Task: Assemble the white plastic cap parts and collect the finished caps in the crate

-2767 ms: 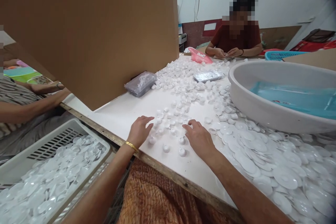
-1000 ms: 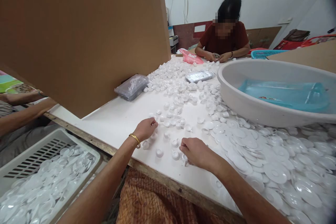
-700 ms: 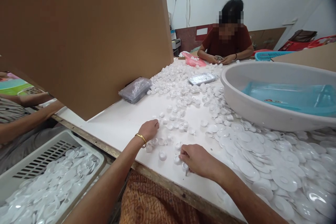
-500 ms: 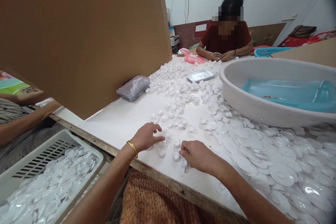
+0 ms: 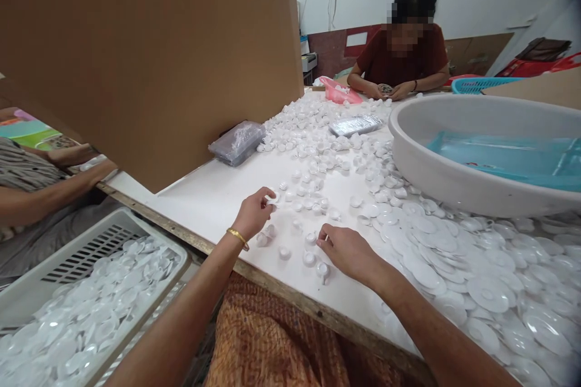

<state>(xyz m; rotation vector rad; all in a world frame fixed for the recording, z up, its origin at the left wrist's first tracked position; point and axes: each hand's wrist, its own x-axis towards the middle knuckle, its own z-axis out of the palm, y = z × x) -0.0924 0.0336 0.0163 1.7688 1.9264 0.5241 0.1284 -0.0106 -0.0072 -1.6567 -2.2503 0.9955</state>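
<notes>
My left hand [image 5: 253, 213], with a gold bangle at the wrist, rests on the white table [image 5: 213, 199] and pinches a small white cap [image 5: 273, 199] between thumb and fingers. My right hand [image 5: 349, 252] lies knuckles-up near the front edge, fingers curled over small white caps [image 5: 309, 258]; I cannot see whether it holds one. More loose small caps [image 5: 313, 196] lie scattered just beyond both hands. A spread of flat white discs [image 5: 436, 260] covers the table to the right of my right hand.
A tall cardboard sheet [image 5: 149, 54] stands at the left. A large white basin [image 5: 458, 175] holding a blue tray sits at the right. A white basket [image 5: 59, 254] of discs is at lower left. One person sits across, another's arms [image 5: 49, 187] show at left.
My left hand has lifted from the caps near the edge, moved slightly forward and closed on one cap. My right hand has shifted a little, staying over the caps.
</notes>
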